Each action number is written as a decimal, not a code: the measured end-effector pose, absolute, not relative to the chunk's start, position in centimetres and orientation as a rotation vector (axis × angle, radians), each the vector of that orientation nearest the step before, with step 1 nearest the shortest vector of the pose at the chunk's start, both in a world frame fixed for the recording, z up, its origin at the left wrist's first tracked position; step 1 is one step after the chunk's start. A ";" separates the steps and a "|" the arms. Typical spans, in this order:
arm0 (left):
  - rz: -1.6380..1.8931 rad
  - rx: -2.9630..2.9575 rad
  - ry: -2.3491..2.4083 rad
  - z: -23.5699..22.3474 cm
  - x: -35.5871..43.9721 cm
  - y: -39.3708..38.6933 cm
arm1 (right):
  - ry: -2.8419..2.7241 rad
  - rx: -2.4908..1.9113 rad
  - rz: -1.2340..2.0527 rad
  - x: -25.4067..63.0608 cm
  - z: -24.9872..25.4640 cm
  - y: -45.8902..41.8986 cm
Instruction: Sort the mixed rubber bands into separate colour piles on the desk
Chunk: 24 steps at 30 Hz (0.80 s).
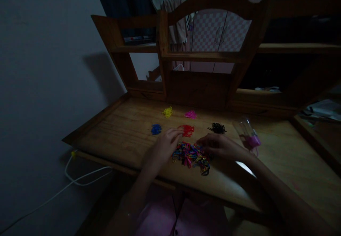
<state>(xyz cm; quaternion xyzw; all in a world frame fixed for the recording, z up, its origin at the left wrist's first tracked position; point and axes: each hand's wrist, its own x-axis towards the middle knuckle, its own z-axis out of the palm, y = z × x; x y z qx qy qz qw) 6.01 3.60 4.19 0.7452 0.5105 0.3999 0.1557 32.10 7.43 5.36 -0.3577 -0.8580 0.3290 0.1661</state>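
Observation:
A mixed pile of small coloured bands (190, 154), like thin rubber hair bands, lies near the front of the wooden desk. My left hand (169, 141) is at its left, with fingertips drawn together at the edge of a red pile of bands (187, 130). Over the right side of the mixed pile, my right hand (220, 145) has its fingers curled in a pinch. What either hand holds is too small and dark to make out. Sorted piles lie beyond: blue bands (156, 129), yellow bands (167, 112), pink bands (190, 114) and black bands (217, 128).
A clear plastic container with a pink-purple end (247, 134) lies right of the black bands. Wooden shelving (197, 56) rises along the desk's back edge. A white cable (80, 183) hangs by the left wall. The room is dim.

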 end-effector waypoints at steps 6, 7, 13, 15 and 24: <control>1.166 1.980 1.517 3.3 6.9 -0.5 | -2.446 -1.053 0.909 31.8 5.1 7.2; 1.184 1.964 1.514 3.2 7.1 -1.0 | -2.433 -1.070 0.920 31.9 4.9 7.3; 1.290 1.895 1.500 3.1 7.8 -2.8 | -2.393 -1.117 1.009 32.3 5.0 7.6; 1.308 1.867 1.525 3.1 7.8 -3.0 | -2.389 -1.118 0.973 32.4 5.5 7.7; 1.354 1.801 1.560 2.6 7.7 -3.0 | -2.473 -0.919 0.725 32.6 5.0 8.4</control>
